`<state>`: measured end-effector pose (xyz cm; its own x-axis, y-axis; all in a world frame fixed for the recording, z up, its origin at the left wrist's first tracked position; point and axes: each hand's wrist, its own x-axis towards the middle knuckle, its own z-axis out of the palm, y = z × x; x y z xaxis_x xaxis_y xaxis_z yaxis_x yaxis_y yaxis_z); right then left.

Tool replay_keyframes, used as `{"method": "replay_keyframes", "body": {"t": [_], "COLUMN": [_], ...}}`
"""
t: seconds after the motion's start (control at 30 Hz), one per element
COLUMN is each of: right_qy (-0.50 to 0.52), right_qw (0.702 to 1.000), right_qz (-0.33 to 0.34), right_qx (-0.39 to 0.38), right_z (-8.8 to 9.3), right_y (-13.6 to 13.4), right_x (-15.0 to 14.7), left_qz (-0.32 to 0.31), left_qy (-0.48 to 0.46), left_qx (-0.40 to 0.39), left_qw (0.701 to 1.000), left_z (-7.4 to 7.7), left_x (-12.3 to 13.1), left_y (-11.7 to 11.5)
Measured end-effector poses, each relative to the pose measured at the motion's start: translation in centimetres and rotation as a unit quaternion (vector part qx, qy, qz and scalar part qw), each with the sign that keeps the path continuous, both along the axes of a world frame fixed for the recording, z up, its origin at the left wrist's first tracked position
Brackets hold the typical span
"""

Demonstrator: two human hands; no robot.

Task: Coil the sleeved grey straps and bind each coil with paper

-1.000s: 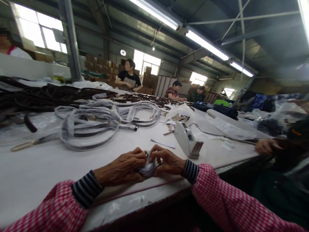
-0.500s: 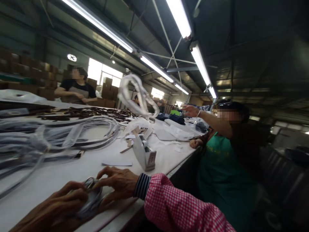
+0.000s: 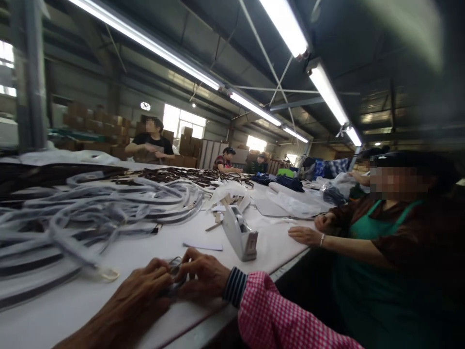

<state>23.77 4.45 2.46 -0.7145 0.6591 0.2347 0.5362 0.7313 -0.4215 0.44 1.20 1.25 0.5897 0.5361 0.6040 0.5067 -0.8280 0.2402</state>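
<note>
At the near table edge, my left hand [image 3: 140, 291] has its fingers curled around a plastic-wrapped strap with a metal ring [image 3: 176, 262]. My right hand [image 3: 205, 274] grips the same piece from the other side, thumb and fingers bent near the ring. Most of the strap is hidden by my hands. A white tape dispenser [image 3: 238, 235] stands just beyond my right hand. Left of my hands lies a heap of dark straps in clear plastic sleeves [image 3: 109, 208], one with a light-coloured ring end pointing towards me.
A white paper strip [image 3: 202, 246] lies before the dispenser. Dark brown straps [image 3: 181, 174] and blue cloth [image 3: 279, 182] are spread farther back. A co-worker in a green apron [image 3: 366, 237] stands at the right edge, hands on the table. Other people are beyond.
The looped strap in mid-air is gone from there; another sleeved strap now lies on the heap at left. The co-worker's raised arm has come down. My view has turned left.
</note>
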Motion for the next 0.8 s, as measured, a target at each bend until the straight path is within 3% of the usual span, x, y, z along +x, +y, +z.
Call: {"method": "replay_keyframes", "body": {"t": [0.07,0.2,0.3,0.4,0.53,0.67,0.73,0.8], "right_qy": [0.009,0.051,0.075,0.013,-0.067,-0.139,-0.173,-0.192], "right_qw": [1.0,0.998,0.997,1.0,0.986,0.959,0.949,0.941], "right_qz": [0.009,-0.029,-0.017,-0.006,-0.123,-0.195,-0.196,-0.191], "right_qx": [-0.002,0.028,0.011,0.0,0.085,0.152,0.177,0.202], "right_z": [0.6,-0.1,0.0,1.4,2.5,0.7,-0.5,-1.3], "right_y": [-0.2,-1.1,-0.8,0.9,3.9,5.8,6.3,6.5], "right_x": [0.3,-0.3,-0.3,0.9,3.5,4.4,4.2,3.9], "left_qz": [0.009,0.058,0.084,0.086,0.078,0.103,0.127,0.143], "left_qy": [0.031,0.109,0.167,0.188,0.128,0.032,-0.055,-0.158], "left_qx": [-0.031,-0.056,-0.033,-0.007,-0.045,-0.154,-0.25,-0.343], "left_qw": [0.999,0.991,0.982,0.978,0.988,0.982,0.958,0.915], "left_z": [0.4,1.0,1.3,1.2,0.3,0.4,1.1,2.1], "left_x": [0.2,1.1,2.1,2.9,3.2,2.3,1.5,0.9], "left_y": [-0.6,-0.6,-0.5,-0.6,-0.5,0.1,0.5,0.9]}}
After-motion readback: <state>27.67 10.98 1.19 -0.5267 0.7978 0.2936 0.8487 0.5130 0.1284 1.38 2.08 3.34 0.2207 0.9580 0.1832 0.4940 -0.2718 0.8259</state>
